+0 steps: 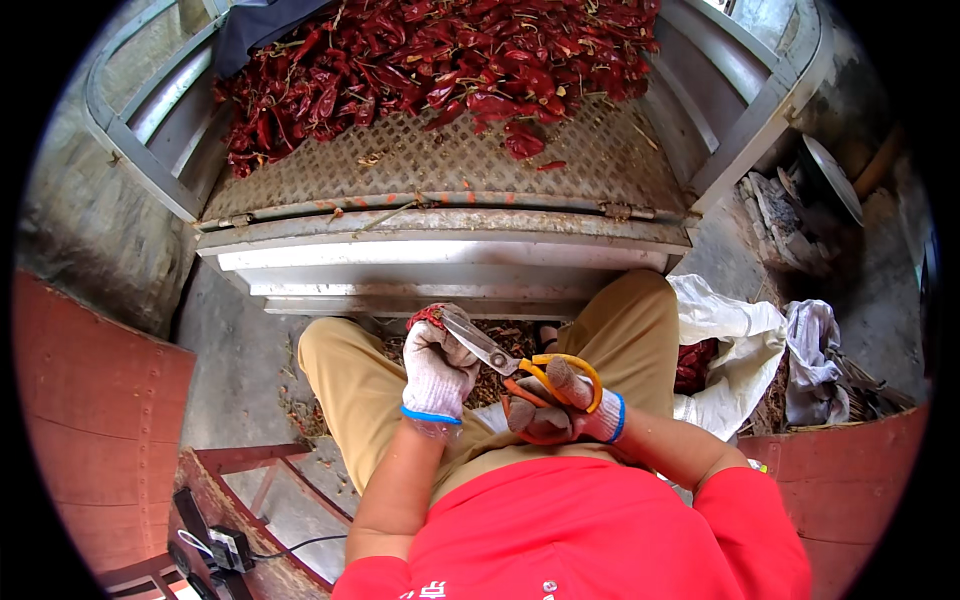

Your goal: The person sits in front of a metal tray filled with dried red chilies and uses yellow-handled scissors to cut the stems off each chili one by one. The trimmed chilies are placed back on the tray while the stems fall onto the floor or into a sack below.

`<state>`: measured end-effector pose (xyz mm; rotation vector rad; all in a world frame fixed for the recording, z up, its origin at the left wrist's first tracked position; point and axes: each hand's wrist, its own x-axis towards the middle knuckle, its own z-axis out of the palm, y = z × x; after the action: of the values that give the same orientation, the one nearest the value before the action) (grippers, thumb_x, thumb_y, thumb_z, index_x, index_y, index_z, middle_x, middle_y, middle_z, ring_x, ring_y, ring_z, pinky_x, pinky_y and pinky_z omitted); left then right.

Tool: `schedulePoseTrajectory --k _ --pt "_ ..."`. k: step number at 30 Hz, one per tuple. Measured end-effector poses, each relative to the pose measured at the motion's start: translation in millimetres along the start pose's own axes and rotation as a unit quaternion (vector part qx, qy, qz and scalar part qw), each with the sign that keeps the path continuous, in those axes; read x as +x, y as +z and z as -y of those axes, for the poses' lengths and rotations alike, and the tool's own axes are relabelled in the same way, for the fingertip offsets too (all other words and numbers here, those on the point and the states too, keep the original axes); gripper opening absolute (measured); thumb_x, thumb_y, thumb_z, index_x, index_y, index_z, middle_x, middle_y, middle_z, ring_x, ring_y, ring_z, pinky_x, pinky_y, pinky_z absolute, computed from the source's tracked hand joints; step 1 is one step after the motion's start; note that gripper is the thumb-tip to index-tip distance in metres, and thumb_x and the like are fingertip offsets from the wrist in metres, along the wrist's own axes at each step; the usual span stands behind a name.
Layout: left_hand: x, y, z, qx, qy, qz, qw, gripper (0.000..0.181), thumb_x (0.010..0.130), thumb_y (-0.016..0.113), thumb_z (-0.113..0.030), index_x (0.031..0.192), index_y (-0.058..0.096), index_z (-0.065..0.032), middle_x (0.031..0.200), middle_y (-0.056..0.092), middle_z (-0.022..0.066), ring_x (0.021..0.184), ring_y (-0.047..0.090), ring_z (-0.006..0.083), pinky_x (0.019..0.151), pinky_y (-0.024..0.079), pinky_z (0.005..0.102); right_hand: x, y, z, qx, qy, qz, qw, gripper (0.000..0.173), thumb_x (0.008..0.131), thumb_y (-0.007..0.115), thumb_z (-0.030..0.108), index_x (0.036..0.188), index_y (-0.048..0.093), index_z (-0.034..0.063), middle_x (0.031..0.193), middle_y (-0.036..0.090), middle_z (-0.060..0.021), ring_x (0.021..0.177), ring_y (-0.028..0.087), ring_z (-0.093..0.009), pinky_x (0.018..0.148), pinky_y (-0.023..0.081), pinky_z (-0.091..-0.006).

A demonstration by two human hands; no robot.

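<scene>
My left hand [442,367], in a white knit work glove with a blue cuff, is closed around a dried red chili pepper [426,316], of which only the top shows. My right hand [566,409], gloved alike, has its fingers through the yellow and orange handles of a pair of scissors [495,356]. The blades reach up to the left, against the left glove and beside the pepper. Both hands are above my lap, between my knees. In front lies a heap of dried red chili peppers [450,67] on a metal truck bed [420,169].
The lowered metal tailgate [450,259] stands just before my knees. Cut stems [487,375] litter the floor between my legs. At right are a white woven sack [739,375] with red peppers inside and a grey cloth [812,360]. A wooden bench [247,525] holds a black device with a cable.
</scene>
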<state>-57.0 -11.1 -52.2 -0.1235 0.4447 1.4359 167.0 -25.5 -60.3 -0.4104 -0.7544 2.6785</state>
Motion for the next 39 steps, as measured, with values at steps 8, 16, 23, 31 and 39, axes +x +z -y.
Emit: schedulePoseTrajectory --k 8,16,23,31,39 --pt "-13.6 41.8 20.6 -0.069 0.056 -0.027 0.996 0.011 0.073 0.055 -0.016 0.068 0.046 -0.0144 0.054 0.03 -0.0025 0.043 0.025 0.0146 0.048 0.032 0.033 12.8 -3.3 -22.0 0.081 -0.016 -0.032 0.996 0.089 0.083 0.067 0.073 0.131 0.055 -0.0007 0.103 0.066 -0.011 0.066 0.058 -0.011 0.059 0.049 -0.0221" --pt "-1.3 -7.7 -10.6 0.059 0.063 0.012 0.996 0.006 0.07 0.05 -0.008 0.067 0.045 -0.0082 0.057 0.034 0.0013 0.047 0.025 0.014 0.046 0.022 0.0295 -6.2 24.0 37.6 -0.175 0.032 0.016 0.984 0.087 0.088 0.051 0.081 0.111 0.067 -0.0017 0.065 0.054 0.001 0.053 0.044 -0.008 0.047 0.036 -0.0242" --pt "5.9 -17.3 -13.9 0.133 0.095 0.021 0.986 0.005 0.07 0.051 -0.008 0.068 0.048 -0.0055 0.057 0.036 0.0021 0.047 0.027 0.0144 0.046 0.021 0.0302 -3.9 16.3 57.4 -0.122 0.074 0.04 0.989 0.07 0.09 0.059 0.074 0.111 0.066 0.0072 0.072 0.065 -0.0018 0.049 0.044 -0.006 0.042 0.032 -0.0237" --pt "-8.1 5.4 -5.8 -0.011 -0.012 0.048 0.999 0.005 0.069 0.052 -0.013 0.069 0.049 -0.0093 0.055 0.035 0.0019 0.044 0.026 0.0149 0.044 0.021 0.0295 12.1 -4.8 12.2 -0.069 -0.017 0.032 0.997 0.075 0.088 0.06 0.074 0.112 0.063 0.0037 0.086 0.069 -0.0042 0.051 0.045 -0.005 0.044 0.037 -0.0214" --pt "-19.6 30.3 32.9 -0.073 -0.028 0.02 0.997 0.009 0.077 0.053 -0.017 0.072 0.045 -0.0141 0.055 0.033 -0.0004 0.043 0.028 0.0139 0.048 0.034 0.0306 17.0 -1.0 -7.5 0.022 -0.065 -0.06 0.996 0.082 0.088 0.058 0.076 0.121 0.061 0.0007 0.097 0.066 -0.0084 0.08 0.062 -0.013 0.068 0.051 -0.0259"
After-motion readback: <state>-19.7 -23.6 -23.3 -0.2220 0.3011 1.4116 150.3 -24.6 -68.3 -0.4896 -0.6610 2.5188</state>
